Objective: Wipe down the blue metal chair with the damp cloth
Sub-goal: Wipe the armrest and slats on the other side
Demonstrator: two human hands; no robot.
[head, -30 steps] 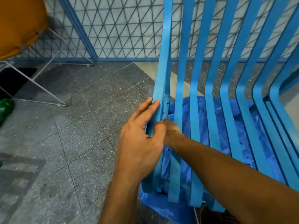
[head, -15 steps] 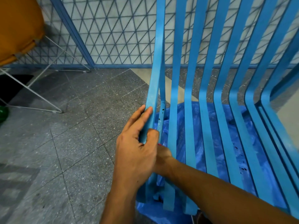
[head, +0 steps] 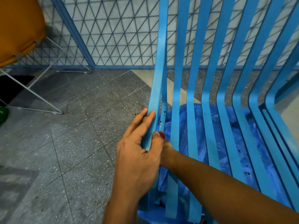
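Left hand [head: 137, 159] grasps the leftmost edge of the blue slatted metal chair [head: 194, 78], open speckled grey floor [head: 64, 143] beside it; right hand [head: 167, 151], grip hidden, has slid lower.

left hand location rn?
Head view, lower centre: the left hand grips the leftmost slat of the blue chair, the right wrist beside its thumb.
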